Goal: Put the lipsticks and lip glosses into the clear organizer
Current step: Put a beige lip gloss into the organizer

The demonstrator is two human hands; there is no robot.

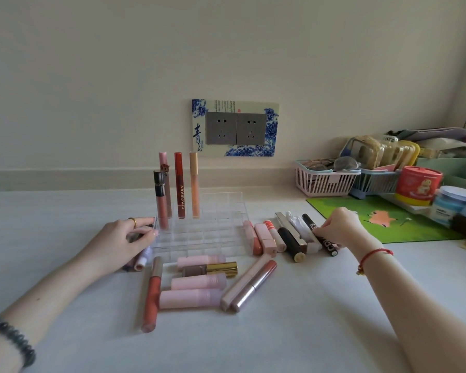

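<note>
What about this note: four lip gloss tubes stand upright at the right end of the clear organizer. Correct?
No. The head view shows the four lip gloss tubes standing upright at the left end of the clear organizer, not the right.

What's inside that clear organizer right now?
Four tubes stand upright in the organizer, toward its back left: a black-capped tube, a pink tube, a red tube and an orange tube. The left hand covers its left edge, so anything there is hidden.
</note>
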